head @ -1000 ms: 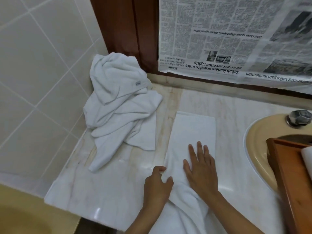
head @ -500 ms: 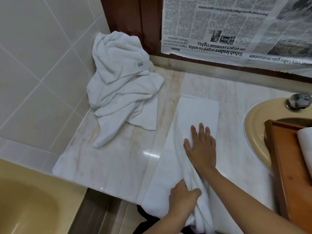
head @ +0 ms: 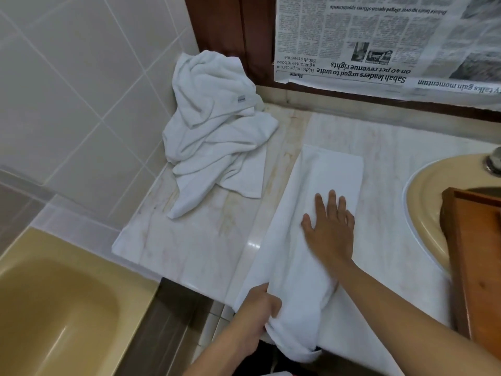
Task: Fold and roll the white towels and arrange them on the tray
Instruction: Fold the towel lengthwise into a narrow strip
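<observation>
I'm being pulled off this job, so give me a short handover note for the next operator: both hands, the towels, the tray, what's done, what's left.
Left hand grips the near end of the folded towel, which hangs over the counter edge. Right hand lies flat on its middle.
Crumpled towels sit in the corner by the tiled wall. The wooden tray rests over the sink; its contents are out of view.
Done: one towel folded into a long strip. Left: roll it, place it on the tray, then the crumpled towels.
</observation>
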Demonstrator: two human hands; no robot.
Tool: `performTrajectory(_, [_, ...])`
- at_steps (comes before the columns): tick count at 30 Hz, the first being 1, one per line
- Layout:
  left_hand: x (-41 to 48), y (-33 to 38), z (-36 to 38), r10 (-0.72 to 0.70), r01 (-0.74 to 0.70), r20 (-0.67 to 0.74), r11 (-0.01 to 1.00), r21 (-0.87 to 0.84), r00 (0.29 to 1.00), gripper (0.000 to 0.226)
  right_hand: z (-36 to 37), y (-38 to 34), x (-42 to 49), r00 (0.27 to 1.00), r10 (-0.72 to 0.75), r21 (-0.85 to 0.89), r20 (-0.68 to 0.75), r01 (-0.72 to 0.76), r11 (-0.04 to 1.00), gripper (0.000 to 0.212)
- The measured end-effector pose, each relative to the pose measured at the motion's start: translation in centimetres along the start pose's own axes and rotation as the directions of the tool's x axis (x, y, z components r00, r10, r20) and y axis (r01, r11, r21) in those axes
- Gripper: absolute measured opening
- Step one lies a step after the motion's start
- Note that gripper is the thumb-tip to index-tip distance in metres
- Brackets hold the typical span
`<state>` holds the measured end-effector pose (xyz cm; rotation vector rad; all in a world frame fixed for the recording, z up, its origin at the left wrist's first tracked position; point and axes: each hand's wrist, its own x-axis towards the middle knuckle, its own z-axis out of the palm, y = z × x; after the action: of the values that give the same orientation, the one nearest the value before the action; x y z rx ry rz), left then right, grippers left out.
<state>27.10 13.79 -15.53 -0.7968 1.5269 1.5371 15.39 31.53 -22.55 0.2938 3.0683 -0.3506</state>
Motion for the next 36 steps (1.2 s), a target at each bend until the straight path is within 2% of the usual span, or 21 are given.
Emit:
performTrajectory(2, [-0.1, -0.4, -1.4, 0.033, -0.031, -0.067, 0.999, 0.033, 0.997, 0.055, -0.1, -0.1, 0.0, 1.000, -0.004, -0.002, 0.002, 0.004, 1.000, 0.070])
performTrajectory(6, [-0.6, -0.5, -3.1, 0.117, -0.109, -0.237, 0.993, 0.047, 0.964, 0.029, -0.1, -0.2, -0.1, 1.000, 0.000, 0.002, 0.003, 0.000, 1.000, 0.072])
performTrajectory(8, [-0.8, -0.1, -3.1, 0.198, -0.147, -0.326, 0.974, 0.175, 0.924, 0.012, -0.1, -0.3, -0.1, 1.000, 0.003, 0.002, 0.000, -0.003, 1.000, 0.073])
performTrajectory(10, [-0.6, 0.2, -3.1, 0.304, -0.178, -0.364, 0.924, 0.339, 0.881, 0.018, -0.1, -0.3, -0.1, 1.000, 0.004, -0.002, 0.005, -0.004, 1.000, 0.073])
performTrajectory(14, [0.1, 2.0, -3.1, 0.344, -0.203, -0.369, 0.906, 0.371, 0.864, 0.021, -0.2, -0.3, -0.1, 1.000, 0.004, -0.006, 0.010, -0.004, 1.000, 0.072])
performTrajectory(16, [0.9, 3.2, -2.8, 0.380, -0.208, -0.349, 0.873, 0.441, 0.856, 0.019, -0.1, -0.3, -0.1, 1.000, 0.005, -0.006, 0.002, -0.005, 1.000, 0.071])
performTrajectory(19, [2.6, 4.3, -2.4, 0.448, -0.197, -0.361, 0.807, 0.557, 0.818, 0.028, 0.0, -0.3, -0.1, 1.000, 0.007, -0.010, 0.000, -0.007, 1.000, 0.072])
performTrajectory(24, [4.3, 4.0, -3.0, 0.503, -0.146, -0.418, 0.753, 0.642, 0.757, 0.025, -0.2, -0.2, 0.0, 1.000, 0.020, 0.009, 0.010, -0.020, 1.000, 0.068])
performTrajectory(27, [4.6, 2.8, -3.0, 0.621, -0.143, -0.387, 0.631, 0.762, 0.682, 0.029, -0.2, -0.1, 0.0, 0.999, 0.033, 0.020, 0.010, -0.033, 0.999, 0.066])
performTrajectory(31, [6.0, 1.2, -2.9, 0.828, -0.147, -0.302, 0.412, 0.899, 0.472, 0.027, -0.1, -0.3, 0.0, 1.000, 0.018, 0.006, -0.015, -0.018, 1.000, 0.065])
performTrajectory(32, [6.4, 0.9, -2.8, 0.856, -0.152, -0.289, 0.384, 0.911, 0.430, 0.026, -0.2, -0.3, 0.0, 1.000, 0.022, 0.007, -0.008, -0.022, 1.000, 0.065])
performTrajectory(36, [6.6, 0.7, -1.8, 0.852, -0.220, -0.363, 0.463, 0.858, 0.377, 0.013, -0.2, -0.4, 0.1, 0.998, 0.061, -0.003, -0.005, -0.061, 0.998, 0.065])
